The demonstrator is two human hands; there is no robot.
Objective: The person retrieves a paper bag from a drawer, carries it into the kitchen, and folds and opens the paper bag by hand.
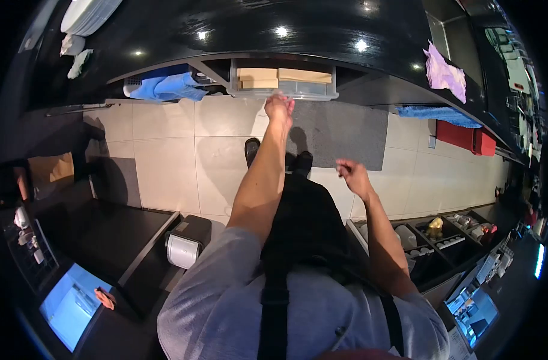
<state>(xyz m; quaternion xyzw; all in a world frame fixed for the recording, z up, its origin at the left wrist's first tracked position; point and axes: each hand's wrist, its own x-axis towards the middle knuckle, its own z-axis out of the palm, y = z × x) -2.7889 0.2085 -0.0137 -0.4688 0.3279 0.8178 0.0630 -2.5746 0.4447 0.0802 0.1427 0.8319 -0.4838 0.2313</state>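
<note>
Beneath the black counter, a clear plastic bin (315,95) sticks out from the shelf and holds tan, flat-topped blocks or boxes (304,75). My left hand (278,108) reaches forward to the middle of the bin's front rim. Its fingers are bent at the rim, and their tips are partly hidden. Lower and to the right, my right hand (355,176) hangs in the air over the floor, holding nothing. The fingers there are loosely curled and apart.
Blue cloths (169,87) fill a basket left of the bin. A purple cloth (445,73) lies on the black counter (238,36). At right are a blue towel (440,116) and a red bin (463,137). Behind me stand a bin with a white liner (182,251) and a divided drawer (445,243).
</note>
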